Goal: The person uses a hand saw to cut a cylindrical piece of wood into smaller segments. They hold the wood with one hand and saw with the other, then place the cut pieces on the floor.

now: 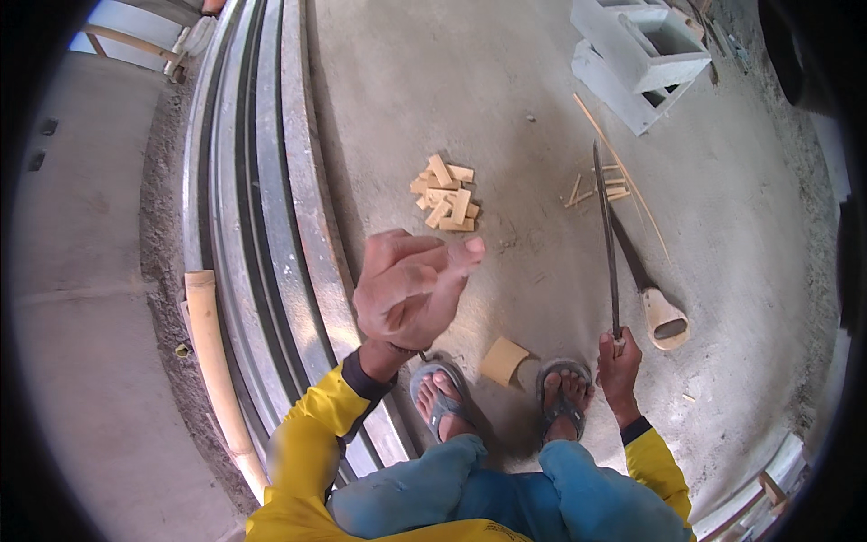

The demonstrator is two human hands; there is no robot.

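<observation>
My left hand [411, 289] is raised above the floor with its fingers curled in and one fingertip pointing to the right; nothing shows in it. Gripped upright by its handle in my right hand [619, 372] is a machete [607, 235] with a long, narrow dark blade. Beyond my left hand, a pile of short, pale bamboo pieces [442, 194] lies on the concrete. A curved piece of bamboo [503, 361] rests between my feet. Just right of the blade lies a handsaw [666, 322] with a pale wooden handle.
Long metal channels [266, 181] run along my left, with a bamboo pole [217, 361] beside them. Thin bamboo strips [610, 188] and a longer sliver [632, 172] lie at the far right. Concrete blocks [637, 63] stand farther back. My sandalled feet [442, 397] flank the curved piece.
</observation>
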